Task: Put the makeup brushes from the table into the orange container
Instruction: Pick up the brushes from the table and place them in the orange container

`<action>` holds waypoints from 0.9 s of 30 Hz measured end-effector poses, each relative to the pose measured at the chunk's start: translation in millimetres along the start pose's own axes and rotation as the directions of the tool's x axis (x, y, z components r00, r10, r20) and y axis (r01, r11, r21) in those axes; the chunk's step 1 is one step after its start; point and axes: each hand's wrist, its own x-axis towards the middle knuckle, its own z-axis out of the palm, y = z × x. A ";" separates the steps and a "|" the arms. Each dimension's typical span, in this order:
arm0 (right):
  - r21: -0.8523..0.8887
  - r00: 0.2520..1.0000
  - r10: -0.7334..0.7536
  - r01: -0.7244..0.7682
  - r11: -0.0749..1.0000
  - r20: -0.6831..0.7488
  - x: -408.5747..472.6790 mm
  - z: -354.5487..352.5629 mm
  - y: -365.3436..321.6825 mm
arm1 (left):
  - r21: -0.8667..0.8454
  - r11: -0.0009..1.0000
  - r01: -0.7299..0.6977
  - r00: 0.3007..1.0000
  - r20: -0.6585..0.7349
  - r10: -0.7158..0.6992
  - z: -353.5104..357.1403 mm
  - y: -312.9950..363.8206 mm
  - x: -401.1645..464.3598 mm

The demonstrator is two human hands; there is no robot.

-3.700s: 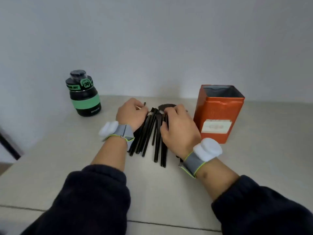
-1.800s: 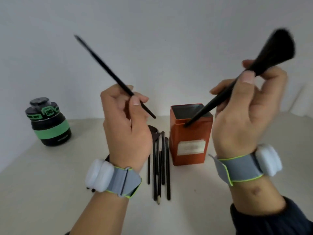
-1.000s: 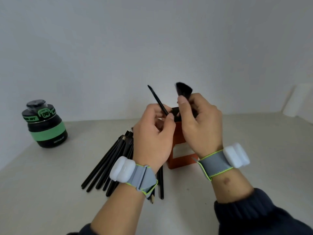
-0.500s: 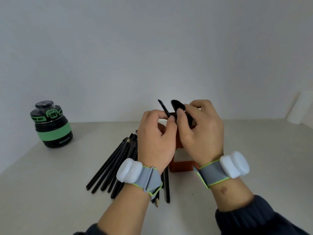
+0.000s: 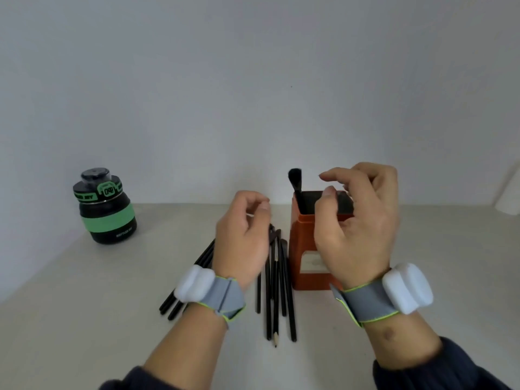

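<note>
The orange container [image 5: 305, 243] stands upright on the table, right of centre. A black makeup brush [image 5: 295, 182] stands in its left corner, bristles up above the rim. Several black makeup brushes [image 5: 277, 288] lie fanned on the table to the left of the container, partly hidden under my left wrist. My left hand [image 5: 243, 237] hovers over those brushes with fingers loosely curled and nothing in them. In front of the container's mouth my right hand [image 5: 357, 220] is raised, fingers apart and empty.
A black bottle with green bands [image 5: 105, 209] stands at the back left of the pale table [image 5: 84, 305]. A white object [image 5: 510, 192] shows at the right edge. A plain wall runs close behind the table.
Both hands held brushes over the container half a second ago. Those brushes have been let go into the container, and both hands have drawn back, the left one lower and to the left.
</note>
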 end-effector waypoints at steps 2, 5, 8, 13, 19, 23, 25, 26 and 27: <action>0.055 0.998 -0.061 0.059 0.997 0.027 -4.6 2.4 -11.2 | 0.117 0.993 0.006 1.000 -0.022 -0.003 -18.6 -12.1 9.3; 0.153 0.979 -0.124 0.099 0.983 0.161 -22.1 12.1 -34.2 | 0.348 0.932 0.104 0.994 0.005 -0.113 -46.7 -28.9 21.5; 0.160 0.902 -0.107 0.043 0.986 0.419 -43.9 25.6 -48.5 | 0.613 0.755 0.232 0.951 0.020 -0.308 -68.9 -46.8 28.3; -0.187 0.594 0.132 0.032 0.982 0.793 -70.4 50.7 -44.8 | 0.819 0.527 0.225 0.881 0.059 -0.469 -86.9 -59.6 32.5; -0.516 0.447 0.441 0.056 0.855 0.779 -71.6 74.9 -40.2 | 0.880 0.436 0.187 0.852 0.076 -0.519 -84.7 -51.4 30.9; -0.594 0.373 0.523 0.102 0.798 0.767 -70.5 78.7 -39.7 | 0.886 0.426 0.186 0.824 0.095 -0.559 -82.5 -49.3 31.0; -0.620 0.347 0.555 0.107 0.777 0.756 -69.2 79.3 -41.4 | 0.890 0.417 0.187 0.815 0.096 -0.571 -81.9 -50.0 29.9; -0.630 0.334 0.573 0.088 0.772 0.748 -68.1 79.2 -42.5 | 0.890 0.414 0.193 0.818 0.087 -0.568 -81.2 -49.9 29.2; -0.634 0.323 0.585 0.064 0.771 0.744 -66.9 78.6 -43.2 | 0.887 0.415 0.203 0.822 0.076 -0.565 -81.0 -50.6 28.7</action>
